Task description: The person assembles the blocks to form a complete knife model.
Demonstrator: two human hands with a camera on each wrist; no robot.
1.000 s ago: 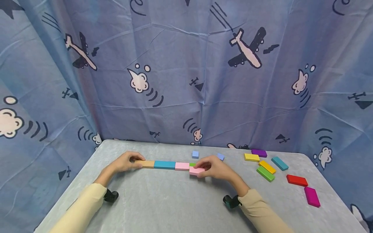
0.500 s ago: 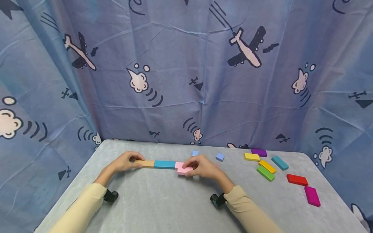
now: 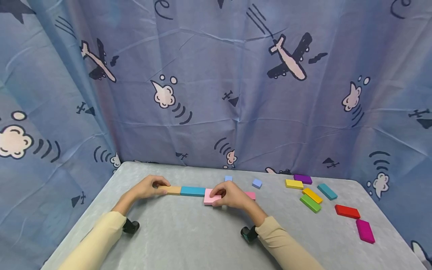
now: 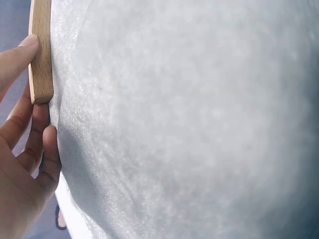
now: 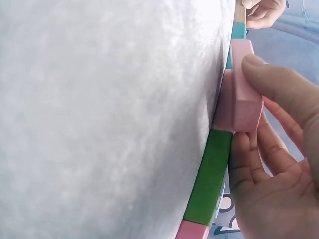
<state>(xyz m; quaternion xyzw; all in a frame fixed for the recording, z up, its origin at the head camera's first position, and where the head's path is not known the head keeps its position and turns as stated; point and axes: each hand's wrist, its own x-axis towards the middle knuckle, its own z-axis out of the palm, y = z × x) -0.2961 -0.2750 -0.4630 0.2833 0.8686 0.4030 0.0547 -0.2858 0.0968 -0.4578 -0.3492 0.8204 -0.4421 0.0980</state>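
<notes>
A line of flat blocks lies across the table. At its left end my left hand point(image 3: 148, 187) holds a plain wooden block point(image 4: 42, 55), thumb on the near side and fingers behind. To the right of it follow a blue block point(image 3: 193, 191), a lower pink block point(image 5: 224, 107), a green block point(image 5: 210, 174) and another pink block point(image 3: 250, 195). My right hand point(image 3: 231, 195) pinches a separate pink block point(image 3: 211, 197) between thumb and fingers. That block overlaps the lower pink one, which it mostly hides in the head view. The hand also hides the green block there.
Two small light-blue blocks point(image 3: 257, 183) lie behind the line. On the right are loose yellow point(image 3: 294, 183), purple point(image 3: 302, 179), orange, green, teal, red point(image 3: 347, 211) and magenta point(image 3: 365, 231) blocks. A patterned curtain point(image 3: 189, 93) hangs behind the table point(image 3: 189, 240).
My right hand has carried the pink block leftward along the line, from the green block's place to the lower pink block. The left hand stays at the wooden block.
</notes>
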